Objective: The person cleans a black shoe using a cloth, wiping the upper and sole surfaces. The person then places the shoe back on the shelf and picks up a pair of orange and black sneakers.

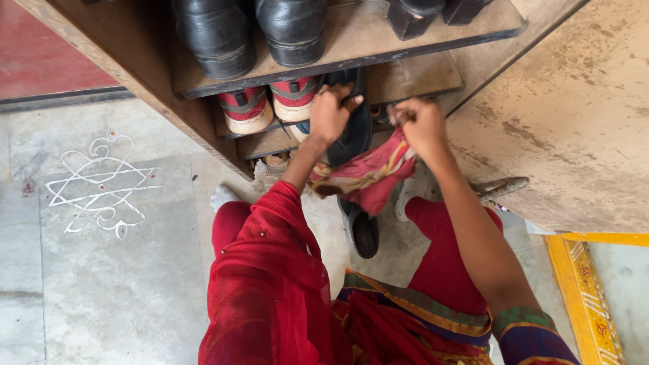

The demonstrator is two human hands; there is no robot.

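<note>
Down by the wooden shoe rack (203,84), the person's left hand (331,111) is clamped around the upper end of a dark sandal (357,135), fingers curled over its edge, holding it upright against the front of the middle shelf. Just beside it, the right hand (422,125) has its fingers bunched tight on a red patterned cloth (368,177), which hangs down from that fist and drapes across the lower part of the sandal, so cloth and sandal touch. Behind the left hand sit a pair of red and white sneakers (270,105) on the same shelf, close enough to crowd the sandal's top. Above, on the next shelf, stand black leather shoes (257,30). Another dark sandal (362,230) lies on the stone floor (101,284) between the person's knees, directly under the hanging cloth
</note>
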